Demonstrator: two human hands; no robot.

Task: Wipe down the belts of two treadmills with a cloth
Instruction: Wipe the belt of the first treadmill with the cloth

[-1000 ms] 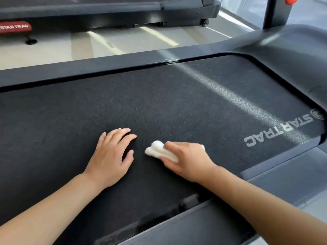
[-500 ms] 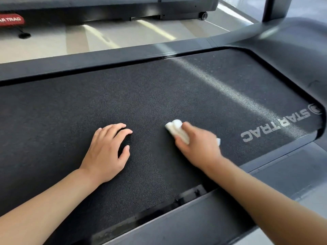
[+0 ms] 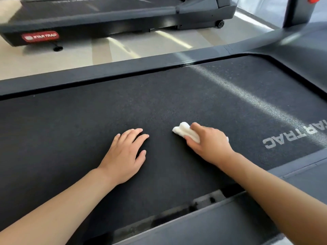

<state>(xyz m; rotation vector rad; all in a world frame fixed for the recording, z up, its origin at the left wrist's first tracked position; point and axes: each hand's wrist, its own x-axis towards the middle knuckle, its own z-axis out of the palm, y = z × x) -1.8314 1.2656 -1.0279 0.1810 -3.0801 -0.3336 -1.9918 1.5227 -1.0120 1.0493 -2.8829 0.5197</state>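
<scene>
While right hand [image 3: 210,144] grips it, white cloth [image 3: 185,132] bunched on dark belt [image 3: 123,106]

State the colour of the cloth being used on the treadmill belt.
White. The cloth shows clearly in the head view, under the right hand.

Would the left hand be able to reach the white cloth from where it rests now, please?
Probably yes: the left hand lies flat on the belt beside the cloth, bare belt between, though the right hand grips it.

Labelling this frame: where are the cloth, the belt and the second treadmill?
cloth [image 3: 182,130], head view, its bunched white end.
belt [image 3: 88,124], head view, bare surface left of the hands.
second treadmill [image 3: 203,10], head view, its dark side frame.
</scene>
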